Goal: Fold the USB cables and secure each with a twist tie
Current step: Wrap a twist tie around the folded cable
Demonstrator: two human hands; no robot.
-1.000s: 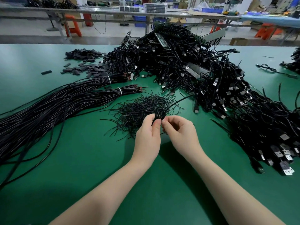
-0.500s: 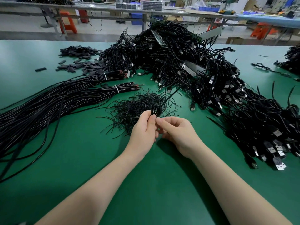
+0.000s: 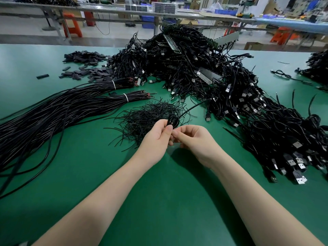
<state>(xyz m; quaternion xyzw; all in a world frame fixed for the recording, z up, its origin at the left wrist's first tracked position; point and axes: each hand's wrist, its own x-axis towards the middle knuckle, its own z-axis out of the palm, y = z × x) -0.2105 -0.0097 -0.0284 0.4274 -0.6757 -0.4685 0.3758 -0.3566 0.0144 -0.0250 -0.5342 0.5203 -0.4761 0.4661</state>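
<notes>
At frame centre the left hand [image 3: 156, 137] pinches a small folded cable [image 3: 173, 120] loop, the right hand [image 3: 192, 139] half-curled against it, and the loop looks likely to spring open if that pinch eases before a tie [image 3: 147, 116] goes on.

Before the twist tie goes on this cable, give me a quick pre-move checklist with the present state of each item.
1. Cable coil folded into loops: ok, a small loop shows above the fingers.
2. Left hand pinching the coil: ok.
3. Right hand holding a twist tie: cannot tell, fingers hide it.
4. Twist tie pile nearby: ok, just beyond the hands.
5. Cable tail folded in: not ok, one strand runs out towards the cable heap.
6. Green table bare under the hands: ok.
</notes>
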